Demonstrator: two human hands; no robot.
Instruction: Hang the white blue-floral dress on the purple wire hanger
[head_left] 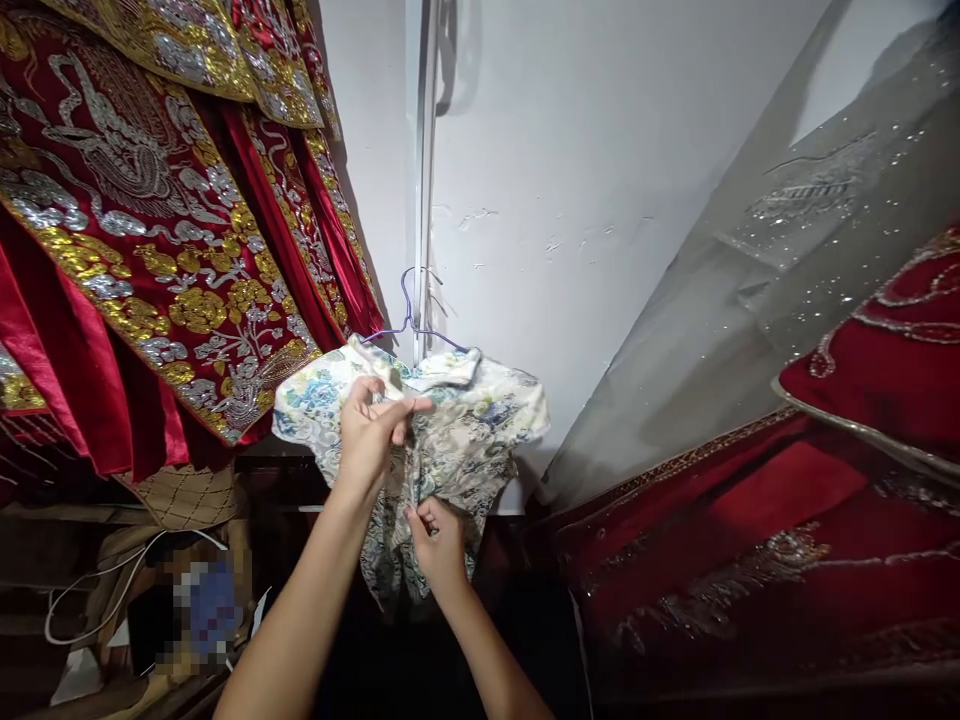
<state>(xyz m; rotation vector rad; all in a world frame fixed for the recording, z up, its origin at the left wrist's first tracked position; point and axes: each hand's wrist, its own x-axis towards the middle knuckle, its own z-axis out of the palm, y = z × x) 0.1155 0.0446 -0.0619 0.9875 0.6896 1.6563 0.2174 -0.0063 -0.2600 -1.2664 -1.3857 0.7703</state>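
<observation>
A small pale dress with blue and green flower print (pixel 480 420) hangs on a thin purple wire hanger (pixel 411 318) against a white wall. My left hand (pixel 371 430) is raised to the dress's collar area, fingers pinched on the fabric near the front opening. Lower down, my right hand (pixel 435 540) is closed on the cloth at the dress's middle, bunching it. Both forearms reach up from the bottom of the view.
Red garments with heavy gold and silver embroidery (pixel 150 230) hang at the left. A grey sequined gown (pixel 810 260) and red embroidered cloth (pixel 750 540) fill the right. A white pipe (pixel 425 150) runs down the wall. Cables and clutter (pixel 112 590) lie at the lower left.
</observation>
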